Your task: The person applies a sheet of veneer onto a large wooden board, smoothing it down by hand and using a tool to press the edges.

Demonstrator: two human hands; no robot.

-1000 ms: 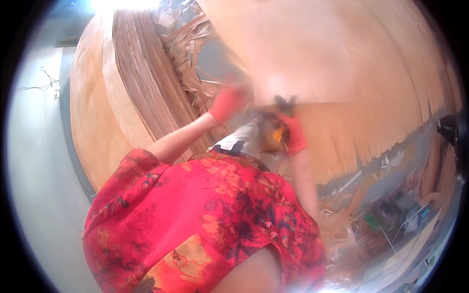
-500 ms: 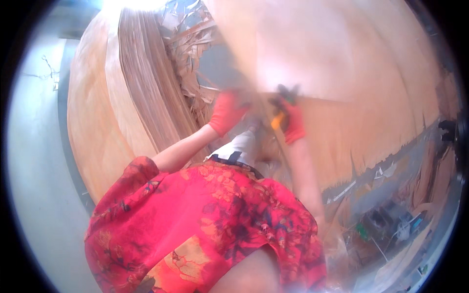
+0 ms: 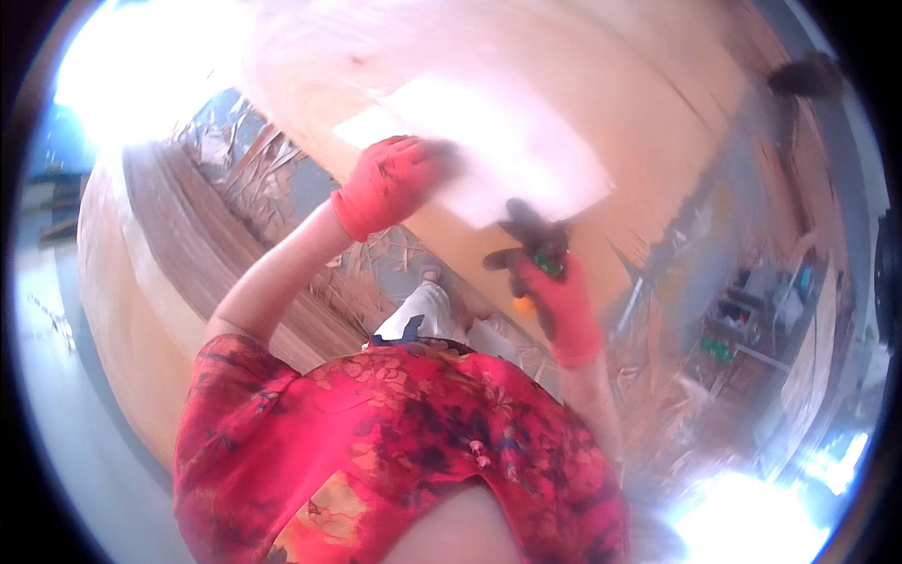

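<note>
My left hand (image 3: 390, 183), in a red glove with dark fingertips, is over the near left edge of a pale rectangular sheet (image 3: 526, 155). Its fingertips are blurred, so I cannot tell whether they grip the sheet. Beneath is a broad stack of tan wood veneer (image 3: 601, 249). My right hand (image 3: 559, 296), in a matching glove, is at the sheet's near corner with some dark fingers stretched out. In its palm is a small tool with yellow and green parts (image 3: 523, 305), mostly hidden by the fingers.
Another veneer stack (image 3: 188, 221) with layered edges stands to the left. Torn veneer scraps (image 3: 254, 141) litter the floor between the stacks. At the right, a box of odds and ends (image 3: 738, 320) lies among more scraps. Bright glare whitens the upper left.
My view has swung to the right. My left hand has moved up onto the pale sheet, and the hands are farther apart. The tool is still in my right hand.
</note>
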